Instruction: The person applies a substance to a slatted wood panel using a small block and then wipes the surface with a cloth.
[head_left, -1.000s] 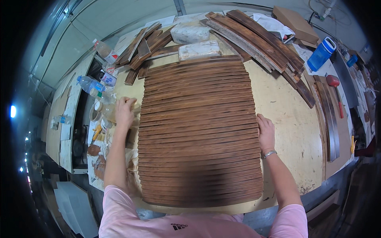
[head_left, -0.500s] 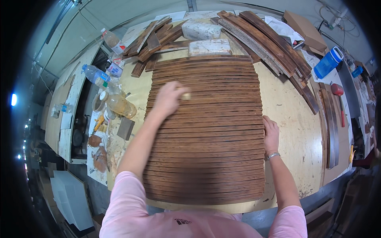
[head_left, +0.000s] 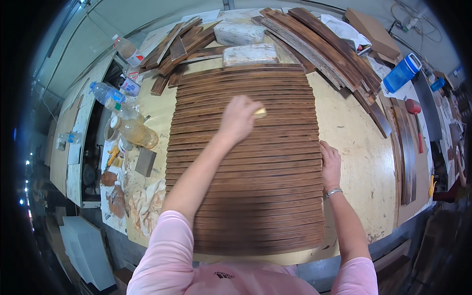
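Note:
A wide row of dark brown wooden slats (head_left: 246, 196) lies side by side on the pale workbench (head_left: 354, 132). My left hand (head_left: 238, 118) reaches across the slats near their upper middle and is closed on a small pale yellow pad (head_left: 260, 113) pressed to the wood. My right hand (head_left: 330, 162) rests flat, fingers apart, on the right ends of the slats.
Loose dark slats (head_left: 319, 44) are stacked at the back and right. Two wrapped pale blocks (head_left: 248, 53) lie behind the row. Plastic bottles (head_left: 128, 120), a grey block (head_left: 145, 161) and a rag (head_left: 147, 206) sit left. A blue jug (head_left: 402, 73) stands far right.
My left hand went from the left edge of the slats up over their middle, and now sits further right with the pad. My right hand stayed at the right edge.

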Tool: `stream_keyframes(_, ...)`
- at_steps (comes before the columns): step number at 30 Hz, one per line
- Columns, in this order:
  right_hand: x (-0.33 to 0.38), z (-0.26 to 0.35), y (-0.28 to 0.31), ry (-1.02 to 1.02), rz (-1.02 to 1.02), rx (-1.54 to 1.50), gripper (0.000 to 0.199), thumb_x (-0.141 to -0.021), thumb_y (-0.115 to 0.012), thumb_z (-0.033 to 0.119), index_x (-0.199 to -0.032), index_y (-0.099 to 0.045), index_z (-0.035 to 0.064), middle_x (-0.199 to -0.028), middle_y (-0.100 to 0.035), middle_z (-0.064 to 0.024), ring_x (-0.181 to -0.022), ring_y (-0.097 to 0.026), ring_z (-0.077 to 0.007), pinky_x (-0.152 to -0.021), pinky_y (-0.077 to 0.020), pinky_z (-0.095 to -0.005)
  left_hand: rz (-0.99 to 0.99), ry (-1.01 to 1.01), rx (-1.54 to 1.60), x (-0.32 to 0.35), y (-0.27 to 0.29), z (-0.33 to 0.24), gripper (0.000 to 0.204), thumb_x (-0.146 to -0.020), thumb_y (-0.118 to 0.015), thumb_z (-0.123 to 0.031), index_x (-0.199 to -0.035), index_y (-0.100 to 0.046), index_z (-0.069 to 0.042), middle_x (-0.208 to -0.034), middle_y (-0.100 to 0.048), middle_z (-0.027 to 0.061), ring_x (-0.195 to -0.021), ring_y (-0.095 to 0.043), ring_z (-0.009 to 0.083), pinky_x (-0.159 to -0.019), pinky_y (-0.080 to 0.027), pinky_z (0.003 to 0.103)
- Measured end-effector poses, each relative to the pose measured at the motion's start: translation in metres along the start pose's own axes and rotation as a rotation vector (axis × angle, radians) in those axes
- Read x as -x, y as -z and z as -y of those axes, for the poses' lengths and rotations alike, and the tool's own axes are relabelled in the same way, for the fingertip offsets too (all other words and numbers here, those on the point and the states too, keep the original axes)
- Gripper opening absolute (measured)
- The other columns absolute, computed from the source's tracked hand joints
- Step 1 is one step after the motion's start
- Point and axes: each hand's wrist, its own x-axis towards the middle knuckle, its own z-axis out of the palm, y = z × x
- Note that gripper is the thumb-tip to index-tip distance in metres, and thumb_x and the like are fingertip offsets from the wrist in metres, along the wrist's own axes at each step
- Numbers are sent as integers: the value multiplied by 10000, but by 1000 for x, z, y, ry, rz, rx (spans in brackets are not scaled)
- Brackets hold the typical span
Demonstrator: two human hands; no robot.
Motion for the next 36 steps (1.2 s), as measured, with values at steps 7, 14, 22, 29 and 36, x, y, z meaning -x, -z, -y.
stream_keyframes(7,-2,9,5,-6,-13,-26,407,-868,-640,24,-1270,-636,83,-1385,-612,-49,-1178,-573,-287,-1056,-451,-417,-94,-122,47,-72,-95,-87,205,-810,-741,-116,-1014,-729,-130,-964,-605,78,-956,-593,297,-802,-498,429)
stream_keyframes(14,-2,9,9,-16,-29,-60,404,-864,-630,16,-1263,-646,79,-1374,-620,-55,-1189,-568,-293,-1058,-445,-422,-35,-80,-24,-82,-100,-112,224,-808,-742,-175,-1027,-706,-146,-942,-599,90,-927,-603,301,-770,-487,448)
stream_keyframes(22,1,-3,1,-24,-23,-18,413,-873,-622,40,-1284,-634,79,-1397,-608,-58,-1216,-555,-288,-1092,-428,-411,-2,284,-270,19,21,-2,281,-826,-763,-255,-1069,-654,-166,-981,-613,70,-949,-641,293,-767,-535,447)
stream_keyframes(29,2,-3,-1,-31,18,-2,473,-850,-625,-20,-1311,-620,86,-1422,-594,-32,-1240,-545,-271,-1103,-428,-400,-148,818,-529,118,133,90,280,-853,-755,-279,-1096,-693,-153,-1041,-659,107,-1011,-653,333,-840,-536,462)
stream_keyframes(36,2,-3,-2,-40,20,-4,478,-863,-631,-22,-1326,-612,96,-1417,-597,-30,-1240,-541,-267,-1101,-436,-392,-130,539,-440,124,118,76,263,-837,-742,-130,-1093,-689,-157,-1058,-638,96,-1032,-615,342,-887,-514,452)
